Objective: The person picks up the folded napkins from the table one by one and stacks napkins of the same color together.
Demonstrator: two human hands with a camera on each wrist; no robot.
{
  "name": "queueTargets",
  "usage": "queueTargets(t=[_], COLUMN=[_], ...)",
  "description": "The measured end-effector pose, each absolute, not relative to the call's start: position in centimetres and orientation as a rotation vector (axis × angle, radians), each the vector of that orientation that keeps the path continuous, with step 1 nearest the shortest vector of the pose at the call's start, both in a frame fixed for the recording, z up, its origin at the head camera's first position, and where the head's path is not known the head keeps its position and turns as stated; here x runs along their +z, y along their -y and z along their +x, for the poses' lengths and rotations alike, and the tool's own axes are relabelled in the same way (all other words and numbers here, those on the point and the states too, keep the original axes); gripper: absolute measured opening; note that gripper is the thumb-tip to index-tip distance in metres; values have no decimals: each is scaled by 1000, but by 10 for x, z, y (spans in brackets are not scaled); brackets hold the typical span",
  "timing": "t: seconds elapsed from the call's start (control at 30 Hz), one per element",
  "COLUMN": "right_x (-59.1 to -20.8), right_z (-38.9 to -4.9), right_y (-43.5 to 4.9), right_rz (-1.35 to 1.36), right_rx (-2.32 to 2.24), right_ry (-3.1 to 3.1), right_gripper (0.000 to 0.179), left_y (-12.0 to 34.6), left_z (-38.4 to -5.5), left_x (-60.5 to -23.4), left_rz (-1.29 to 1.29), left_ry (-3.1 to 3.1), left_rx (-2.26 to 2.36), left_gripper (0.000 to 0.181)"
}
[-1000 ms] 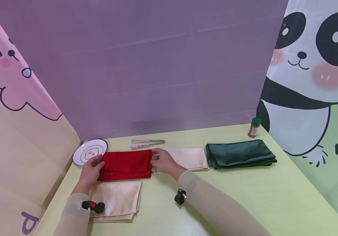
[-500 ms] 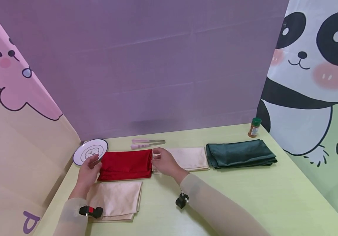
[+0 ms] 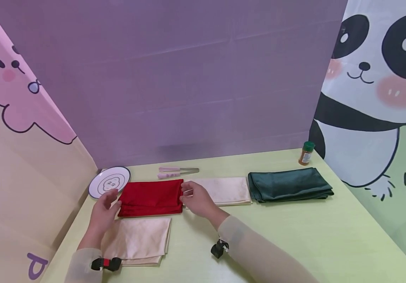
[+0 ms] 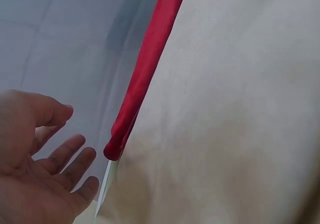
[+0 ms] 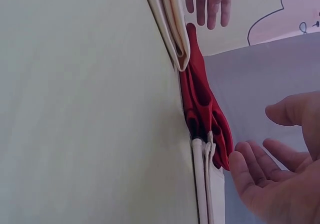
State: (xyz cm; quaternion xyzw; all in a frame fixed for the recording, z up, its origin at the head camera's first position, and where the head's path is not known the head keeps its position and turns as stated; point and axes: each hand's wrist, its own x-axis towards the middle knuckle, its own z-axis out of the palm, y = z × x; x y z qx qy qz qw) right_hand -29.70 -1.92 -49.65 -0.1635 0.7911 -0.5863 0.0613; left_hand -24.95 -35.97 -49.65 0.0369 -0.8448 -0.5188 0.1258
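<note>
A folded red cloth (image 3: 151, 199) lies flat at the left of the table. My left hand (image 3: 103, 212) is at its left end, thumb and fingers apart; the left wrist view shows this hand (image 4: 45, 169) with a gap between its fingers and the cloth (image 4: 145, 68). By the right end is my right hand (image 3: 199, 199), fingers loosely bent and holding nothing. In the right wrist view its fingertips come right up to the red folds (image 5: 202, 96). A folded pale pink cloth (image 3: 141, 237) lies in front of the red one. A cream cloth (image 3: 227, 190) sits to its right, partly hidden by my right hand.
A folded dark green cloth (image 3: 291, 185) lies to the right. A white plate (image 3: 96, 184) with a dark rim stands at the back left, beside pink-handled tongs (image 3: 178, 173). A small green-capped jar (image 3: 306, 154) stands at the back right corner. Walls (image 3: 203, 98) enclose the table.
My left hand has drawn back from the red cloth's left end, toward me and slightly left. My right hand's fingers have loosened at the right end. The cloths lie as before.
</note>
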Motion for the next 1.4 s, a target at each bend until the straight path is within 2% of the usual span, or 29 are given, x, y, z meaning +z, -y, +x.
queueTargets(t=[0.23, 0.47, 1.17, 1.4], right_x=[-496, -495, -502, -499], right_z=[-285, -275, -266, -264], right_y=[24, 28, 35, 35], right_rz=[-538, -557, -704, -716], right_rx=[-1754, -1749, -1600, -1544], right_ry=[-2388, -2349, -2318, -2325], right_gripper=[42, 41, 33, 28], left_y=[363, 373, 410, 417], left_z=[-237, -223, -206, -203], left_x=[-500, -502, -525, -528], left_rz=[56, 97, -145, -40], left_ry=[2455, 2559, 2413, 2407], left_rx=[-1441, -1420, -1427, -1450], left_gripper=[42, 47, 37, 39])
